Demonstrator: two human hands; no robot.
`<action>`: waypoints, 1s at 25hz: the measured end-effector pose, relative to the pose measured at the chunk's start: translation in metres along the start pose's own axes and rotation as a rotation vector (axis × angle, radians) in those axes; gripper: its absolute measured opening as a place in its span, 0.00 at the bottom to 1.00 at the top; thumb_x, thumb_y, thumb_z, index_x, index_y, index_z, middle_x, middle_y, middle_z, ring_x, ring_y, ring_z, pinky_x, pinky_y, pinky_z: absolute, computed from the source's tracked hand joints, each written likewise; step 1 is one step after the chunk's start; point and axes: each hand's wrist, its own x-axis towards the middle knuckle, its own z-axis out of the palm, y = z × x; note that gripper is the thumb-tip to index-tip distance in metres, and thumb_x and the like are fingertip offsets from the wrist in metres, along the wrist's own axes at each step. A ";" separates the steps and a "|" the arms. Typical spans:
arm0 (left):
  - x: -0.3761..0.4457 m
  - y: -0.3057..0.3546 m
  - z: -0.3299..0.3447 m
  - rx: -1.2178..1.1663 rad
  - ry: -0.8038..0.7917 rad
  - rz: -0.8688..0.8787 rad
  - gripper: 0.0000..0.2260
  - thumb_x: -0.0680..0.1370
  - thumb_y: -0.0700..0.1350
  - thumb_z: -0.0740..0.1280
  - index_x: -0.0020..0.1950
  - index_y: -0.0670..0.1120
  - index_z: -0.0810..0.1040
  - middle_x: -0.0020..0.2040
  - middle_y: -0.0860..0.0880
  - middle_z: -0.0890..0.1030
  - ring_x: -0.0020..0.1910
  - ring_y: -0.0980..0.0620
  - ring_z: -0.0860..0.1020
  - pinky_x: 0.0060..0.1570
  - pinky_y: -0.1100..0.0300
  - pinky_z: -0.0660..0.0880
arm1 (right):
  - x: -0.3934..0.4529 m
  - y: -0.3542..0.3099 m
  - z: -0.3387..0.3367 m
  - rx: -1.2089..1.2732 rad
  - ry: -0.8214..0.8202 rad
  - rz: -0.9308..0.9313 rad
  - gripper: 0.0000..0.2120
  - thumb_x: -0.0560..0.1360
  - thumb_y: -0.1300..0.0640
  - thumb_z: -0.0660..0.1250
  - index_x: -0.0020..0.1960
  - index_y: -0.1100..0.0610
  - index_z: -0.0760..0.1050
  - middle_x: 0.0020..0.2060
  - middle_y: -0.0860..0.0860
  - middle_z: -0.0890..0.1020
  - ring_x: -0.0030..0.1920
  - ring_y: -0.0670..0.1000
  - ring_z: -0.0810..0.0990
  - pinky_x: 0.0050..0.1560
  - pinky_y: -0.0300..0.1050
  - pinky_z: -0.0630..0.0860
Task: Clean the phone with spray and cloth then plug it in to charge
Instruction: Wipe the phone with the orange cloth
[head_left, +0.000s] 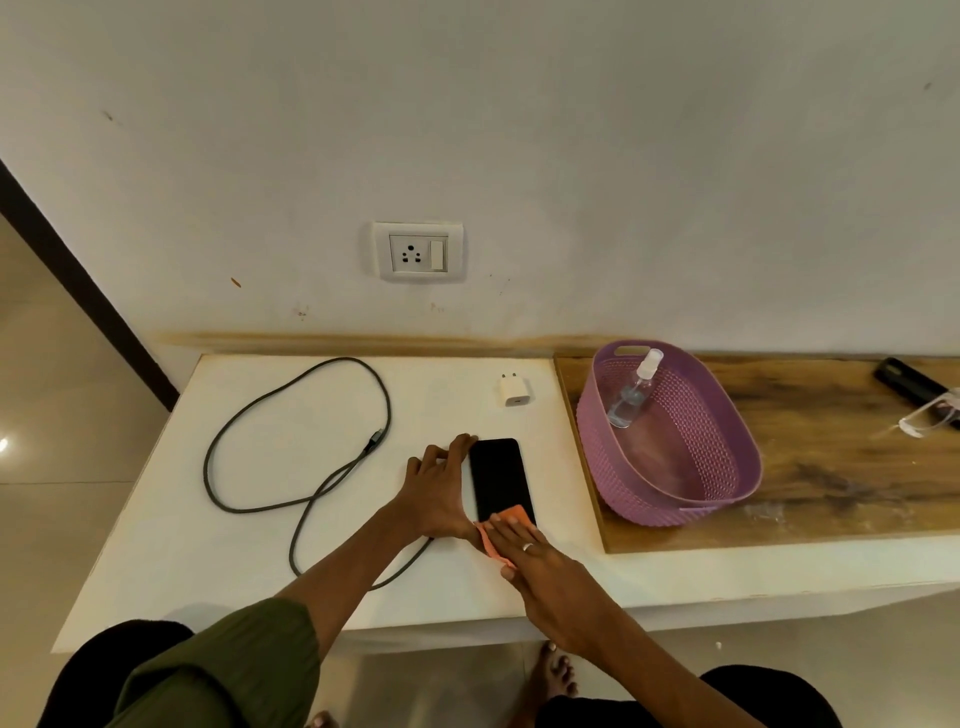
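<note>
Olive-green sleeve (249, 654) on the left arm, silver ring (527, 546) on the right hand (550, 577), seemingly dark trousers (769, 696), bare feet (558, 670)

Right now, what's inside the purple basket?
Only a clear spray bottle, leaning against the far wall of the purple basket. The rest of the floor that shows looks bare; the near wall hides the strip of floor just behind it.

Glossy black phone (500, 480), soft orange cloth (497, 538), perforated purple plastic basket (670, 457), wood-grain board (831, 457), possibly laminate
</note>
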 end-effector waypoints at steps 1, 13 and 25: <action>-0.001 0.001 -0.001 0.003 -0.006 0.003 0.65 0.50 0.70 0.76 0.77 0.57 0.43 0.73 0.48 0.64 0.71 0.45 0.61 0.68 0.47 0.60 | -0.004 0.002 0.001 -0.082 -0.023 -0.021 0.31 0.83 0.52 0.54 0.75 0.47 0.36 0.74 0.39 0.40 0.77 0.44 0.41 0.74 0.39 0.47; -0.001 0.006 -0.004 -0.043 -0.009 -0.002 0.67 0.46 0.73 0.76 0.75 0.57 0.45 0.72 0.49 0.66 0.71 0.45 0.61 0.68 0.48 0.61 | 0.029 0.029 -0.010 -0.097 0.054 0.228 0.34 0.81 0.57 0.60 0.79 0.54 0.43 0.79 0.50 0.49 0.79 0.52 0.50 0.76 0.43 0.53; 0.001 0.001 0.000 -0.055 -0.008 0.005 0.67 0.45 0.75 0.74 0.76 0.58 0.43 0.72 0.50 0.65 0.71 0.46 0.61 0.71 0.47 0.60 | 0.116 0.024 -0.041 -0.070 0.130 0.320 0.28 0.81 0.54 0.61 0.77 0.56 0.56 0.76 0.53 0.63 0.74 0.57 0.65 0.70 0.48 0.69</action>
